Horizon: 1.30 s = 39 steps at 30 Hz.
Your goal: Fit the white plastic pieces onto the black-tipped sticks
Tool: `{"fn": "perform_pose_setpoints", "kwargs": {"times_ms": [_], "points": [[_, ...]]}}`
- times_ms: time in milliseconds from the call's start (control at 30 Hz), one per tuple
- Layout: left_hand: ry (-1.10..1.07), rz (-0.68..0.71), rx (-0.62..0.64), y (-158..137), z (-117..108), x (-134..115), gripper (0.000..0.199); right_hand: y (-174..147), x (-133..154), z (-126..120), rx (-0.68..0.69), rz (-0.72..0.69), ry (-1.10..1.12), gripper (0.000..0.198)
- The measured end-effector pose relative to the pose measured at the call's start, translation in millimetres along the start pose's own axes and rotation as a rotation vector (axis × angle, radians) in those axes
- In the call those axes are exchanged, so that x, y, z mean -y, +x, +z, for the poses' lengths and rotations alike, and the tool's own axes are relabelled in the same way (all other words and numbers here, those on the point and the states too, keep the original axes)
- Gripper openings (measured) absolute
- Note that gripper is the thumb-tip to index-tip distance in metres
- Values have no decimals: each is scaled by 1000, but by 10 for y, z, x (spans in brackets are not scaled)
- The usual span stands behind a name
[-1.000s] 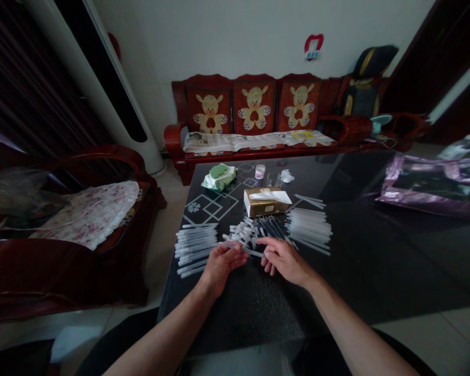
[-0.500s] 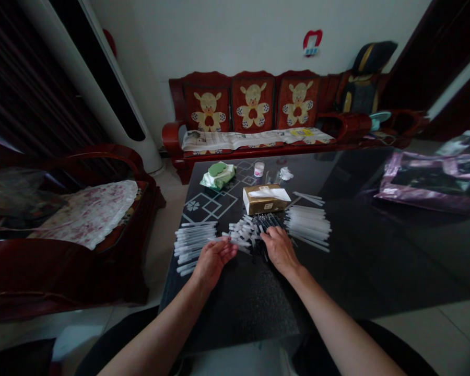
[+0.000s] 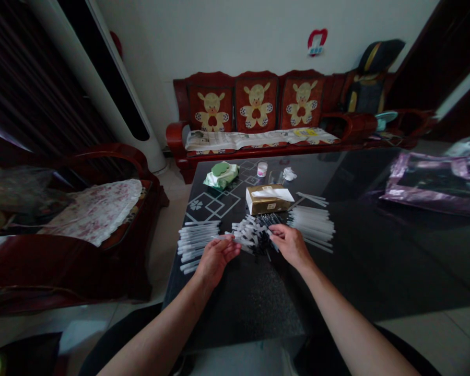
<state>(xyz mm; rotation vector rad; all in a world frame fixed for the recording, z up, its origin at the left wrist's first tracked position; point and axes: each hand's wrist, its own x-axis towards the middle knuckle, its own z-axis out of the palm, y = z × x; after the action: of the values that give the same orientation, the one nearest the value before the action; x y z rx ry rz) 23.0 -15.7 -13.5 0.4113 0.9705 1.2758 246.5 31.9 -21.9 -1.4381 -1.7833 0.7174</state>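
My left hand [image 3: 216, 257] has thumb and fingers closed on a whitish pen [image 3: 221, 237], held sideways over the black table. Beside it on the left lies a row of whitish pens [image 3: 198, 237]. My right hand [image 3: 292, 244] is pinched over small black parts [image 3: 265, 243], at the near end of a bunch of thin dark refills [image 3: 272, 219]; what its fingertips grip is too small to make out. Between the hands is a heap of short white pen caps [image 3: 246, 230]. Translucent empty-looking pen barrels [image 3: 312, 224] are stacked just right of my right hand.
A gold tissue box [image 3: 269, 199] stands right behind the caps and refills. Farther back are a green wipes pack [image 3: 221, 175], a small cup [image 3: 262, 169] and crumpled tissue [image 3: 289, 174]. A purple-edged bag [image 3: 399, 177] lies at the right. Loose barrels [image 3: 312, 199] lie behind the stack.
My right hand has drawn slightly right and its fingertips have lifted from the refills and black parts. My left hand keeps the pen in nearly the same place. The view has shifted slightly.
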Motion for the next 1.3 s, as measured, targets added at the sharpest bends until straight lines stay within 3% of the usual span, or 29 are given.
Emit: {"fn": "perform_pose_setpoints", "kwargs": {"times_ms": [167, 300, 400, 567, 767, 1100, 1300], "points": [[-6, -4, 1, 10, -4, -26, 6, 13, -36, -22, 7, 42, 35, 31], [-12, 20, -28, 31, -26, -73, 8, -25, 26, -70, -23, 25, -325, 27], [-9, 24, -40, 42, -34, -93, 8, -78, 52, -100, 61, 58, -499, 18], [-9, 26, -30, 50, -29, -79, 8, -141, 80, -127, 222, 20, -545, 12], [3, 25, -28, 58, -37, -56, 10, -130, 164, -4, 220, -134, -619, 19], [2, 35, -18, 33, -28, -68, 10, -176, 100, -131, 293, -56, -724, 20], [-3, 22, -28, 43, -36, -35, 9, -140, 140, 19, 290, -202, -752, 24]]}}
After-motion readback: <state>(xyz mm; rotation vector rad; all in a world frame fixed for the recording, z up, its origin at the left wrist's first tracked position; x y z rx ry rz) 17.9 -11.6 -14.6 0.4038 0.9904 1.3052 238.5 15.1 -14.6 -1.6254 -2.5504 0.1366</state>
